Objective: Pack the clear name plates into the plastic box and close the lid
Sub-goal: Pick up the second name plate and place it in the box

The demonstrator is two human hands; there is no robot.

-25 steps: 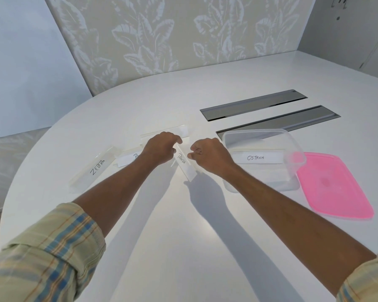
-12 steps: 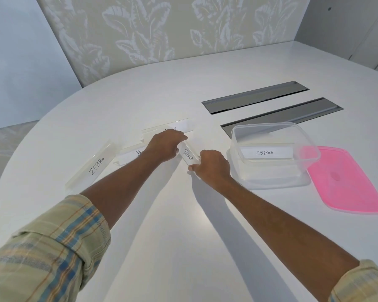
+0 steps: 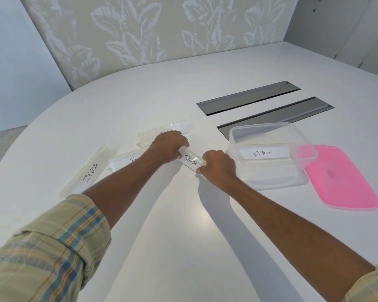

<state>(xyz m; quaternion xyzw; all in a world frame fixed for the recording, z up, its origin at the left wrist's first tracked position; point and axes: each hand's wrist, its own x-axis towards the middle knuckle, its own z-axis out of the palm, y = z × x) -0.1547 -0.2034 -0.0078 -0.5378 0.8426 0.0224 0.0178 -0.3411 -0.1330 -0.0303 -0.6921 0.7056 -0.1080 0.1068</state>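
The clear PANDA name plate (image 3: 191, 162) sits between my hands near the table's middle. My left hand (image 3: 167, 148) grips its far end and my right hand (image 3: 217, 167) grips its near end. To the right stands the clear plastic box (image 3: 238, 136), open, with the OSTRICH name plate (image 3: 263, 153) inside. The pink lid (image 3: 345, 182) lies flat to the right of the box. On the left lie the ZEBRA name plate (image 3: 90, 173), a second plate (image 3: 127, 161) partly hidden by my left arm, and a third plate (image 3: 162, 132) behind my left hand.
Two grey recessed cable slots (image 3: 249, 98) (image 3: 292, 114) run across the white table (image 3: 183, 236) behind the box. A leaf-patterned wall panel stands at the far edge. The table's curved edge runs along the left.
Both hands have closed onto the ends of the PANDA plate; the right hand slid to its near end. The camera view has shifted slightly.
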